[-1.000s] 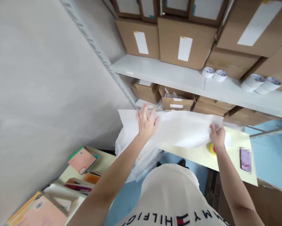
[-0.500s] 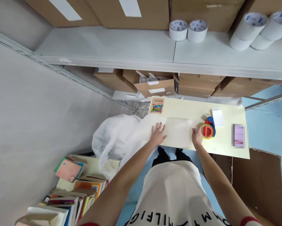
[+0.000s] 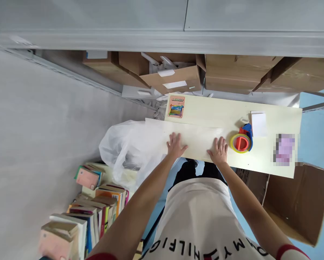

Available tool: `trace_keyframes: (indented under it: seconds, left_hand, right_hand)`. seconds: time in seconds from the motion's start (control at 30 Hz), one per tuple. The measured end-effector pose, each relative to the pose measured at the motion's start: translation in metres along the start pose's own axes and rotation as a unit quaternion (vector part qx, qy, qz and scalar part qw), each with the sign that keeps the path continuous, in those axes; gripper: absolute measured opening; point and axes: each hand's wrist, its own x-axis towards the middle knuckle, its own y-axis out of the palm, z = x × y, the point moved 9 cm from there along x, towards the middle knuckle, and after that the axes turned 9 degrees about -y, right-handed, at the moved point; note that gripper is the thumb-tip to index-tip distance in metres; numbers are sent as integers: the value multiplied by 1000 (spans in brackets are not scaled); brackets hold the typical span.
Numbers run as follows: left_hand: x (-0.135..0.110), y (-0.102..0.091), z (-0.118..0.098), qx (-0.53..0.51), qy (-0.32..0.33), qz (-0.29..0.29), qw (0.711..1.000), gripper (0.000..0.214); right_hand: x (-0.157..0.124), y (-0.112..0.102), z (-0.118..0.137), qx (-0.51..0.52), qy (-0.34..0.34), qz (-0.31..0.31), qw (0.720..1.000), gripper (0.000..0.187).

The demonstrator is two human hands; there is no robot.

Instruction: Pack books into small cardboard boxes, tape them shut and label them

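A thin, whitish translucent sheet [image 3: 197, 139] lies flat on the pale yellow table [image 3: 272, 151], its left part running out over the table's left end. My left hand [image 3: 176, 146] rests on it, fingers spread. Near the sheet's right end, my right hand [image 3: 219, 151] presses down with its fingers stretched out. Neither hand grips anything. To the right of my right hand is a tape dispenser [image 3: 243, 140] in red and blue with a yellow-rimmed roll. A small pink book or card [image 3: 176, 106] with a colourful picture sits at the table's far left corner.
White paper slips [image 3: 258, 124] and a blurred purple item [image 3: 285, 149] lie on the table's right part. Clear plastic bags [image 3: 115, 144] bulge at the left, above rows of books [image 3: 97, 213]. Shelving with cartons [image 3: 175, 77] stands behind; an open carton [image 3: 297, 202] is at lower right.
My right hand has moved left, from beside the tape dispenser onto the sheet. My left hand stays on the sheet, whose left part now looks straighter. The view has tipped downward.
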Motion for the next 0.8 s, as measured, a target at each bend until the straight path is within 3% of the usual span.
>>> trace_keyframes:
  seconds: [0.13, 0.33, 0.5, 0.57, 0.67, 0.73, 0.8]
  left_hand:
    - [14, -3, 23, -44, -16, 10, 999, 83]
    - [18, -2, 31, -127, -11, 11, 992, 80]
    - [19, -17, 29, -219, -47, 33, 974, 74]
    - [26, -34, 21, -263, -23, 34, 964, 72]
    - [50, -71, 12, -328, 28, -7, 944, 68]
    - [75, -92, 14, -374, 46, -35, 926, 64]
    - [102, -103, 23, -420, 43, -47, 905, 58]
  right_hand:
    - [-4, 5, -7, -20, -1, 0, 1000, 80]
    - [-7, 3, -4, -43, 13, 1, 999, 86]
    - [-3, -26, 33, -28, -62, -64, 996, 92]
    - [11, -36, 62, 6, -105, -82, 991, 90]
    - [54, -41, 103, 90, -145, -91, 981, 89]
    - [92, -35, 122, 163, -141, -83, 973, 89]
    - [132, -22, 129, 253, -92, -70, 960, 92]
